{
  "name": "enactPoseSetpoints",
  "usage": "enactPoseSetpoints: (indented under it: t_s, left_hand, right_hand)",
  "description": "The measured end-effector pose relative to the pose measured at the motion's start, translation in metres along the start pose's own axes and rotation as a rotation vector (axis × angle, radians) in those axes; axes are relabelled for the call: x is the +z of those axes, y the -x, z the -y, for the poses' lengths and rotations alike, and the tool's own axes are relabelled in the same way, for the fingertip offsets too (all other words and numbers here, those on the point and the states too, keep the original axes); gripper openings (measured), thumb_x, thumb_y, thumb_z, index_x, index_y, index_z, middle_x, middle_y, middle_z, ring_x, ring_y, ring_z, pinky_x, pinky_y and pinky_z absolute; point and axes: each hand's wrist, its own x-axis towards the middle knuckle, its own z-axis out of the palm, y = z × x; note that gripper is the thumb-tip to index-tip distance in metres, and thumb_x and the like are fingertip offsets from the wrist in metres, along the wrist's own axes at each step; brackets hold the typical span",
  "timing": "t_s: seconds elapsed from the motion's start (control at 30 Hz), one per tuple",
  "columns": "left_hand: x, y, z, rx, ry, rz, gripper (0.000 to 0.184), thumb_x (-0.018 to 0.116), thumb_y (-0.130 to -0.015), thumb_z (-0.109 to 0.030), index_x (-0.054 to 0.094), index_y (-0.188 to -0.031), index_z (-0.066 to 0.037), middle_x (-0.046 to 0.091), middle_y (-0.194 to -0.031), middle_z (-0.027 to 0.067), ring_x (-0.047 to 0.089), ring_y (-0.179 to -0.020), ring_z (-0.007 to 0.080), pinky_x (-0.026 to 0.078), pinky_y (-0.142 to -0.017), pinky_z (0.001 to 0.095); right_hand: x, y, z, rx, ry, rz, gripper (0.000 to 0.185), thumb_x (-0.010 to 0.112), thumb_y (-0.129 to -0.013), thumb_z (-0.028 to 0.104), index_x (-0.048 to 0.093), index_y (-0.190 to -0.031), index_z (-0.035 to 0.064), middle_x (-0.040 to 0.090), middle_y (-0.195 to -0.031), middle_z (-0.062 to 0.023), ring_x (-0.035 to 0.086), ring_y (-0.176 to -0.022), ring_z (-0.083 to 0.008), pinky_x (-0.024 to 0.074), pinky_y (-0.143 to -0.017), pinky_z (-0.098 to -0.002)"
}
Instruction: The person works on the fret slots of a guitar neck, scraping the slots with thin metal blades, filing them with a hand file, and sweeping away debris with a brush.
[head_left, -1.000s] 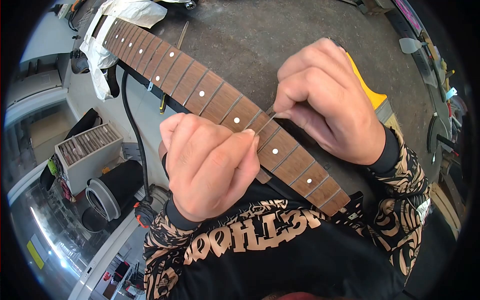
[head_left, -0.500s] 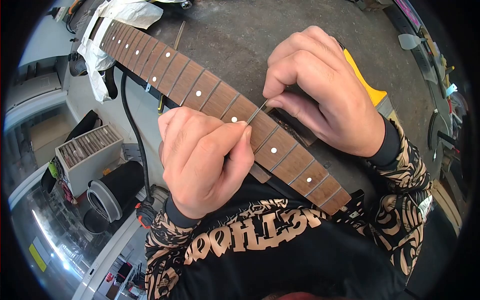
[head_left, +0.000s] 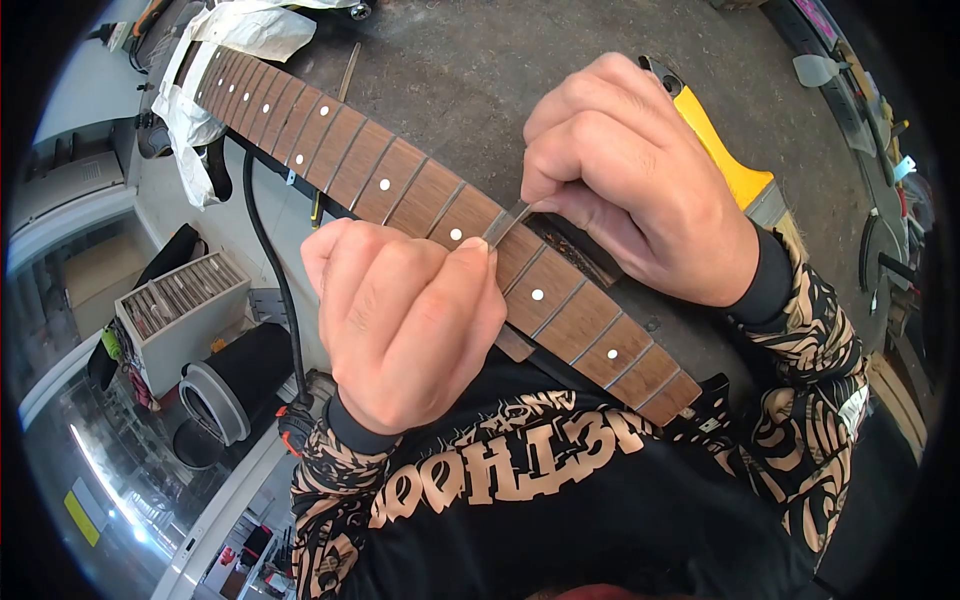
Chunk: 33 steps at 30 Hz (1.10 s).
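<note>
A guitar neck lies diagonally across the bench, its brown fretboard marked by white dots and crosswise fret lines. Both hands pinch a thin metal strip, which looks like fret wire, across the board. My left hand is closed at the strip's near end, fingers resting at the board's lower edge. My right hand is closed on the far end, just past the upper edge. Fingertips cover both ends, and I cannot tell whether the strip sits in a slot or on the wood.
Behind my right hand lies a yellow-handled brush. A slim stick-like tool rests beyond the neck on the dark bench. White paper wraps the neck's far end. At left are a box of strips and a black container.
The view and the neck have shifted slightly. My right hand has moved a little left, and the strip shows more of its flat side. Both hands keep their pinch.
</note>
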Motion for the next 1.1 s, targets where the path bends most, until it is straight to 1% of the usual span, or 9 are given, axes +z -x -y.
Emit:
enactPoseSetpoints:
  t_s: [0.13,0.23,0.37,0.63,1.07,1.1]
  left_hand:
    - [-0.005,-0.001,-0.004,0.014,0.023,0.016,0.031,0.086,-0.078,0.015,0.075,-0.104,0.001,0.066,-0.08,0.0064,0.059,-0.069,0.0242,0.041,-0.071,0.0418]
    - [-0.008,-0.003,-0.002,-0.033,0.074,0.002,0.029,0.086,-0.08,0.015,0.075,-0.103,0.001,0.067,-0.08,0.0063,0.058,-0.069,0.0235,0.042,-0.072,0.0404]
    - [-0.003,0.0,0.0,-0.147,0.124,-0.038,0.031,0.091,-0.077,0.009,0.077,-0.102,-0.003,0.07,-0.083,0.0038,0.063,-0.072,0.0229,0.044,-0.078,0.0396]
    - [0.0,0.001,0.0,-0.149,0.119,-0.026,0.031,0.09,-0.077,0.01,0.077,-0.101,-0.003,0.07,-0.082,0.0046,0.062,-0.07,0.0232,0.044,-0.078,0.0389]
    - [-0.001,0.002,-0.001,-0.116,0.092,-0.013,0.033,0.091,-0.076,0.01,0.078,-0.103,-0.003,0.069,-0.084,0.0038,0.062,-0.072,0.0235,0.044,-0.077,0.0391]
    - [-0.001,0.002,-0.001,-0.095,0.085,-0.01,0.031,0.089,-0.077,0.012,0.077,-0.103,-0.002,0.068,-0.083,0.0048,0.06,-0.071,0.0235,0.043,-0.076,0.0395]
  right_hand:
    - [-0.006,0.002,0.006,0.0,0.016,-0.001,0.027,0.089,-0.085,0.004,0.07,-0.102,0.0122,0.07,-0.105,-0.003,0.066,-0.1,-0.0267,0.0496,-0.091,-0.0411]
    - [-0.008,-0.005,0.008,-0.013,0.021,-0.036,0.03,0.091,-0.083,0.004,0.071,-0.104,0.0124,0.07,-0.105,-0.0033,0.066,-0.101,-0.0269,0.0496,-0.091,-0.0413]
    - [-0.005,-0.008,0.004,0.001,0.021,-0.047,0.034,0.093,-0.081,0.005,0.072,-0.107,0.0127,0.071,-0.107,-0.004,0.067,-0.101,-0.0275,0.0496,-0.092,-0.042]
    - [-0.003,-0.006,0.003,0.024,0.02,-0.028,0.036,0.095,-0.081,0.007,0.072,-0.109,0.0131,0.071,-0.109,-0.0044,0.066,-0.103,-0.0284,0.0494,-0.094,-0.0426]
    - [0.0,-0.004,0.004,0.024,0.012,-0.03,0.034,0.094,-0.08,0.006,0.071,-0.105,0.0136,0.069,-0.107,-0.0033,0.065,-0.102,-0.0281,0.049,-0.094,-0.0428]
    - [0.0,-0.004,0.004,0.019,0.012,-0.028,0.034,0.094,-0.081,0.006,0.071,-0.104,0.0136,0.069,-0.107,-0.0033,0.065,-0.102,-0.0281,0.049,-0.094,-0.0428]
